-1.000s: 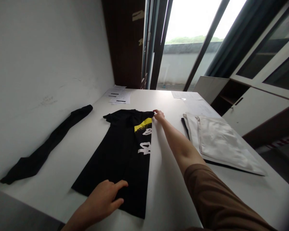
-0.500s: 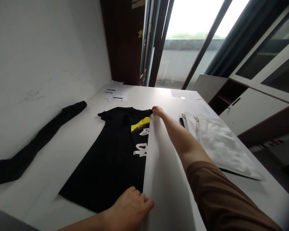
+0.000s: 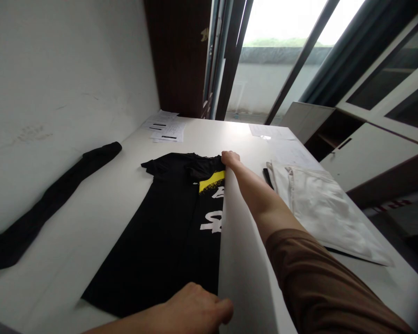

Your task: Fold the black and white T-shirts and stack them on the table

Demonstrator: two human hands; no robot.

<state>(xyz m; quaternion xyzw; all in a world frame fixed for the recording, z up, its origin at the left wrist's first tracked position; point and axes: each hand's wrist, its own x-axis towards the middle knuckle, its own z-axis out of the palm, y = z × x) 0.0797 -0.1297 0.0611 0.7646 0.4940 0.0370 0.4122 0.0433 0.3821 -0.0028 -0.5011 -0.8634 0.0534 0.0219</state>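
Observation:
A black T-shirt (image 3: 153,232) lies on the white table (image 3: 66,260), its right side folded inward so that a strip with a yellow band and white print faces up. Around the far right corner of the folded edge, by the shoulder, my right hand (image 3: 231,158) is closed in a pinch. My left hand (image 3: 195,308) is closed at the near end of the same edge, close to the hem; its fingertips are mostly hidden under the hand. The shirt's left sleeve is spread out flat.
A long folded black garment (image 3: 52,199) lies along the wall at left. Folded white clothing (image 3: 323,204) rests near the right edge, with something dark under it. Paper sheets (image 3: 169,132) lie at the far left corner, and more sheets (image 3: 271,132) at the far right.
Both hands have shifted slightly to the right, and the folded edge with its printed strip has moved right with them. The shirt's left sleeve has stayed in place.

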